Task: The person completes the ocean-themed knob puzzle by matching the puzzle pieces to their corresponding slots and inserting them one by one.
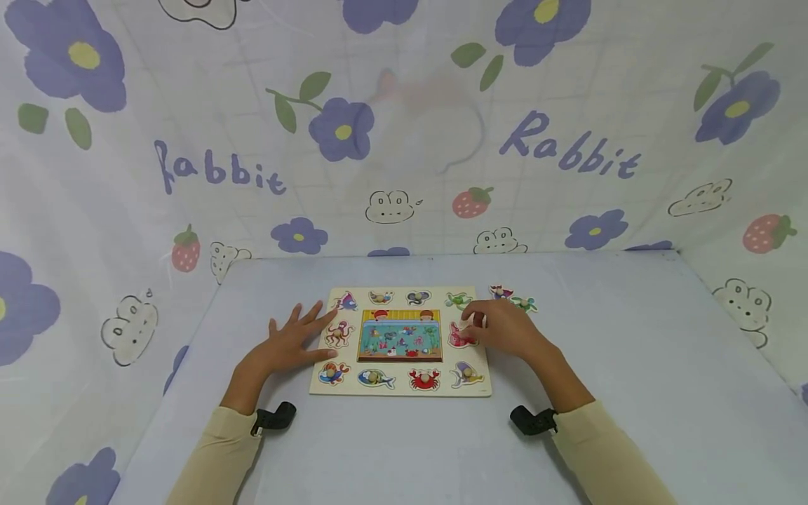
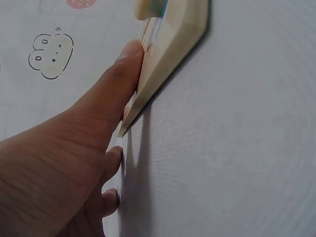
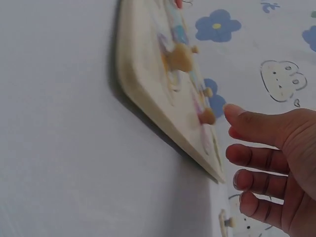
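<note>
A wooden peg puzzle board (image 1: 400, 391) with sea-animal pieces on small knobs lies flat before me. My left hand (image 1: 292, 341) spreads its fingers at the board's left edge, and the left wrist view shows the thumb (image 2: 111, 84) on the board's face. My right hand (image 1: 505, 327) hovers over the right edge beside a pink sea-animal piece (image 1: 461, 336). In the right wrist view its thumb and forefinger are close together, other fingers loosely bent, apart from the nearby knob (image 3: 207, 116); no piece shows between them. A green turtle picture (image 1: 459, 300) lies just above it.
Two loose pieces lie past the board's upper right corner: a red-and-purple one (image 1: 501, 292) and a green turtle piece (image 1: 524, 304). A red crab piece (image 1: 424, 379) and an octopus piece (image 1: 339, 334) sit on the board. A patterned curtain (image 1: 429, 140) hangs behind the white table (image 1: 404, 456).
</note>
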